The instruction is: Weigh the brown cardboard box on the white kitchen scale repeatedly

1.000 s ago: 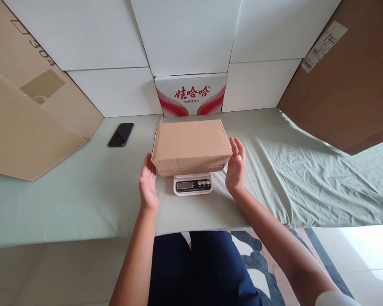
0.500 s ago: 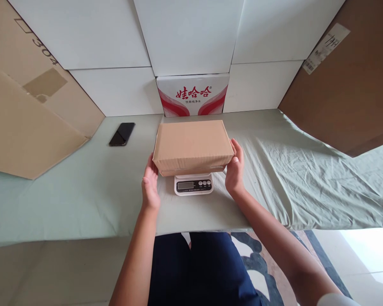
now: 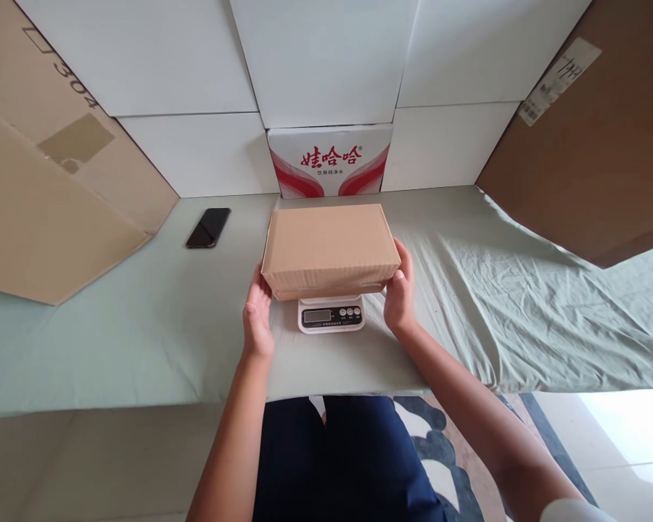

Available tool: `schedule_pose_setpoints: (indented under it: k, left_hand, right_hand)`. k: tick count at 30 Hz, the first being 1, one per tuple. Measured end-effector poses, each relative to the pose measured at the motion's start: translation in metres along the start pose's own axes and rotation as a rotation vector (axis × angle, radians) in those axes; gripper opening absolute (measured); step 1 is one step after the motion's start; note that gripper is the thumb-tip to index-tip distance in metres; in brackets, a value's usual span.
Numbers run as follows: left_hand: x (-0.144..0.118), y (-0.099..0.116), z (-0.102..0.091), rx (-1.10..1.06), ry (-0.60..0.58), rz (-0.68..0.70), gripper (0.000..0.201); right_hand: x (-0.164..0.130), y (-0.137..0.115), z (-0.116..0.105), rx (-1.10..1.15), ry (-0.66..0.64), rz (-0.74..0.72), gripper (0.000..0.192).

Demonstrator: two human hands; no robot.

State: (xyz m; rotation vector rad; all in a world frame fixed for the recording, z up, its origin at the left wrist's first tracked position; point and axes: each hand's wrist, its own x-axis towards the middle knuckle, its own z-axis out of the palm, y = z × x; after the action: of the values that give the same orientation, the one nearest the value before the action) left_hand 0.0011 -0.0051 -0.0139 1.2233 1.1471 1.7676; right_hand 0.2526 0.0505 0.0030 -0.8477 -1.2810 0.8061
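Note:
A closed brown cardboard box (image 3: 329,239) sits over a white digital kitchen scale (image 3: 331,326), hiding the scale's platform. The scale's display and round buttons stick out in front of the box; no reading can be made out. My left hand (image 3: 257,313) is against the box's left end, its fingers partly hidden behind the side. At the right end, my right hand (image 3: 401,288) grips the box, the thumb near its front corner and the fingers along the side. Between them, both hands hold the box.
A black phone (image 3: 208,228) lies on the green cloth (image 3: 157,326) to the left. Behind stands a white and red carton (image 3: 331,163) against white panels (image 3: 321,61). Large cardboard sheets flank the table, a left one (image 3: 48,217) and a right one (image 3: 593,159).
Almost nothing differs: the view has shifted very slightly, while the box, the scale and both hands keep their places relative to each other.

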Motion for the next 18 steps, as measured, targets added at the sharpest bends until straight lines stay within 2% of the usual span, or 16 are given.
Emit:
schedule_pose_setpoints:
  k: [10,18]
  left_hand:
    - [-0.002,-0.002,-0.001,0.031,-0.004,-0.011,0.095]
    - [-0.004,-0.002,0.001,0.050,-0.086,-0.009,0.093]
  right_hand:
    - [-0.005,0.011,0.003,0.014,-0.011,0.018,0.066]
    - [-0.016,-0.007,0.011,0.014,-0.015,0.033,0.055]
